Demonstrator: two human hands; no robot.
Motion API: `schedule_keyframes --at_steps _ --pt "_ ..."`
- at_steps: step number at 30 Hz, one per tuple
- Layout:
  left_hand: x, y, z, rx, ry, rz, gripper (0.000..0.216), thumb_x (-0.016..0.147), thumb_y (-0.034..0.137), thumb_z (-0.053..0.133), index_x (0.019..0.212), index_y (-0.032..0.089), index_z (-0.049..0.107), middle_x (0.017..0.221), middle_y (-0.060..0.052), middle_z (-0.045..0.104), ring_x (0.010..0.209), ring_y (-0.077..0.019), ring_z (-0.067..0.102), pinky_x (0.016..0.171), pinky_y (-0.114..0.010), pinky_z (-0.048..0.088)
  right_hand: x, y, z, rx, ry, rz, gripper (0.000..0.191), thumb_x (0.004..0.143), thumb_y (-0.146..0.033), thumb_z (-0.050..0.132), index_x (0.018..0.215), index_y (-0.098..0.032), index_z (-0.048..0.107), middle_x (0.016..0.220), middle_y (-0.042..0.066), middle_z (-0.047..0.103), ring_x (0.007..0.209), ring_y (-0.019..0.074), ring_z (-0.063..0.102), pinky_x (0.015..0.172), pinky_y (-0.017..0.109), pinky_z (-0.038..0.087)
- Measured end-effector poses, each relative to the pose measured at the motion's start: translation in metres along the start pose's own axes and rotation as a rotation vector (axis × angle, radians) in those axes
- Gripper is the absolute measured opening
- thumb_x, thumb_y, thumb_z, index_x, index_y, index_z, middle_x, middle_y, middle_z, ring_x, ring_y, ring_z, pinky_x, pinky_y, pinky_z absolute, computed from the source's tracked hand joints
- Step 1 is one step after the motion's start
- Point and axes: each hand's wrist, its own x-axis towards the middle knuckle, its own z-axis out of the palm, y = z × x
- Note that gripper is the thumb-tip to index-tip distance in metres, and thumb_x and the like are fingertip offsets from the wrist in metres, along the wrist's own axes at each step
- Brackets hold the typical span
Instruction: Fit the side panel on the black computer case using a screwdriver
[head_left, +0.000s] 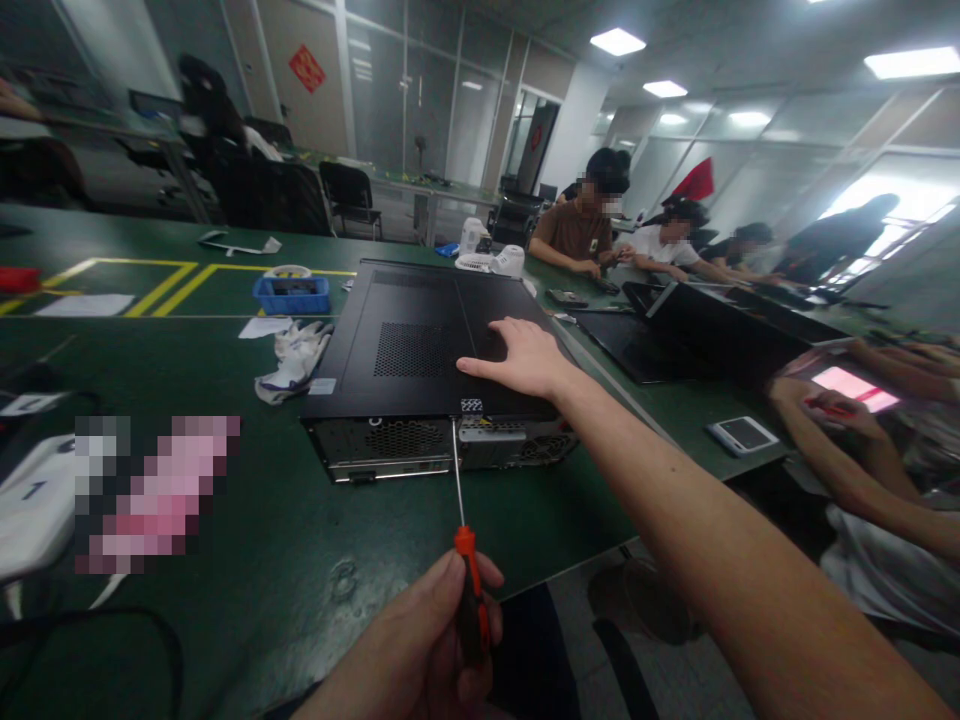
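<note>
A black desktop computer case (420,300) lies flat on the green table, its rear panel toward me. My left hand (442,620) is closed around the orange and black handle of a screwdriver (469,560). The long shaft points away from me, and its tip meets the top edge of the rear panel, near the middle. Whether a screw sits under the tip is too small to tell. On the case's top cover rests my right hand (521,360), palm down with thumb and fingers apart. A vented patch of small holes is left of it.
Left of the case lie white gloves (292,360) and a blue bin (291,293) with a roll of tape on it. A white device (742,435) lies to the right. Nearby a co-worker's hands (832,410) hold a lit phone. Other people sit farther back.
</note>
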Motion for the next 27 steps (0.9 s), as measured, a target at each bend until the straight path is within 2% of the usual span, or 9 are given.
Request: schedule_keyframes --at_steps 4,9,15,24,27 --pt "-0.0069 0.0030 0.0080 -0.013 0.079 -0.009 0.032 0.087 0.047 0.072 0.098 0.019 0.060 0.082 -0.001 0.066 0.058 -0.0051 0.056 0.055 -0.018 0.034 0.0008 0.0009 0.0008 0.000 0.001 -0.002 0.108 0.068 -0.097 0.046 0.144 -0.021 0.056 0.150 0.016 0.053 0.139 0.0417 0.044 0.112 0.062 0.036" --pt "-0.0063 0.0047 0.0076 -0.001 0.050 -0.036 0.036 0.091 0.053 0.064 0.099 0.018 0.062 0.082 -0.002 0.066 0.053 -0.0069 0.057 0.051 -0.020 0.029 0.0002 0.0007 0.0005 -0.005 0.008 -0.005 0.110 0.068 -0.098 0.044 0.143 -0.018 0.056 0.150 0.016 0.053 0.139 0.0408 0.044 0.113 0.060 0.036" --pt "-0.0066 0.0031 0.0090 -0.004 0.058 -0.012 0.034 0.084 0.048 0.074 0.097 0.020 0.059 0.079 0.002 0.064 0.051 -0.0041 0.053 0.051 -0.018 0.026 -0.0008 -0.0006 -0.0007 0.000 0.017 -0.007 0.111 0.067 -0.098 0.045 0.142 -0.017 0.057 0.147 0.017 0.055 0.136 0.0405 0.048 0.112 0.058 0.038" --pt "-0.0071 0.0058 0.0069 -0.053 0.016 -0.075 0.033 0.094 0.052 0.059 0.102 0.020 0.063 0.084 -0.003 0.068 0.058 -0.0104 0.065 0.051 -0.019 0.033 -0.0006 0.0002 -0.0004 0.006 0.024 -0.011 0.107 0.067 -0.097 0.046 0.140 -0.019 0.059 0.146 0.016 0.056 0.135 0.0406 0.049 0.111 0.059 0.039" --pt "-0.0049 0.0032 0.0030 -0.065 0.000 -0.076 0.035 0.094 0.054 0.057 0.104 0.021 0.063 0.083 -0.004 0.069 0.055 -0.0091 0.064 0.052 -0.018 0.034 -0.0001 0.0007 0.0002 0.009 0.023 -0.011 0.107 0.068 -0.096 0.047 0.141 -0.019 0.059 0.147 0.016 0.056 0.136 0.0411 0.047 0.112 0.060 0.038"
